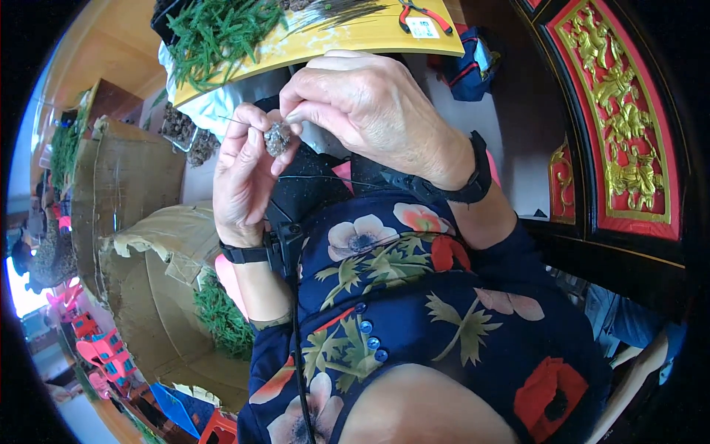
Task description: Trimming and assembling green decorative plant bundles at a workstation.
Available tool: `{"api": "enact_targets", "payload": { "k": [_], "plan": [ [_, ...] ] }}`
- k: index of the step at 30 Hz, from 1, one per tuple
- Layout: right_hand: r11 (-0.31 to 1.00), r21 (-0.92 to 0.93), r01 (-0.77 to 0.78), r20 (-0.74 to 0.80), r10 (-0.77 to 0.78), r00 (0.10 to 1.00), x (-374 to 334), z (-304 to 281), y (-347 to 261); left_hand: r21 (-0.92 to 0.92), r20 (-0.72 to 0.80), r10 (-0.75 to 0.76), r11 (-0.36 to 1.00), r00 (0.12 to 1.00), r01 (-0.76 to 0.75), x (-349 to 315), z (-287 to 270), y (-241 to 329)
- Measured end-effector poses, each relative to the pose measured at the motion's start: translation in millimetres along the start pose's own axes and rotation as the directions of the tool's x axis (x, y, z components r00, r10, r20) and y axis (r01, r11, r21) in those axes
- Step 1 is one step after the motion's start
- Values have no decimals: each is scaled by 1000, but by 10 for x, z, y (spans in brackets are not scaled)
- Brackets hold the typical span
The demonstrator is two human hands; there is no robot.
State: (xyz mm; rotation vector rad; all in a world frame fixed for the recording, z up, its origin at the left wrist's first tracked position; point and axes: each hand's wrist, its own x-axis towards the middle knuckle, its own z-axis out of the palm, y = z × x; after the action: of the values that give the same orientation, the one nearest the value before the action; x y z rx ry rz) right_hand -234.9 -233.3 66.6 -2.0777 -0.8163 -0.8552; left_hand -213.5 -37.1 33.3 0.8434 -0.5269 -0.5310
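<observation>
My left hand [242, 174] holds a small greyish pine cone [277, 139] between thumb and fingers, in front of my chest. A thin dark wire [234, 119] sticks out to the left past the left fingertips. Close against the cone's upper side, my right hand [362, 103] has thumb and forefinger pinched together. Whatever lies in that pinch is hidden by the fingers.
Ahead stands a yellow table [325, 37] with green artificial sprigs [222, 33], dark wires [344, 13] and red-handled pliers [425, 16]. A basket of brown cones [194, 137] and a large cardboard box [140, 244] with more greenery are at left. A carved red-and-gold panel [629, 111] rises at right.
</observation>
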Motion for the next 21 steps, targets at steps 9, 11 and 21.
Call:
{"api": "enact_targets", "payload": {
  "k": [9, 11, 21],
  "plan": [
    [878, 316, -360, 75, 356, 932, 2, 27, -21, 138, -95, 96, 987, 991, -82, 9, 18, -9],
    [607, 544, -580, 171, 596, 784, -28, 107, 20, 88, -142, 112, 991, 983, -100, 26, 36, -1],
    [601, 554, -576, 192, 581, 791, -27, 299, -130, 28, -391, 103, 995, 915, -100, 26, 187, -57]
  ]
}}
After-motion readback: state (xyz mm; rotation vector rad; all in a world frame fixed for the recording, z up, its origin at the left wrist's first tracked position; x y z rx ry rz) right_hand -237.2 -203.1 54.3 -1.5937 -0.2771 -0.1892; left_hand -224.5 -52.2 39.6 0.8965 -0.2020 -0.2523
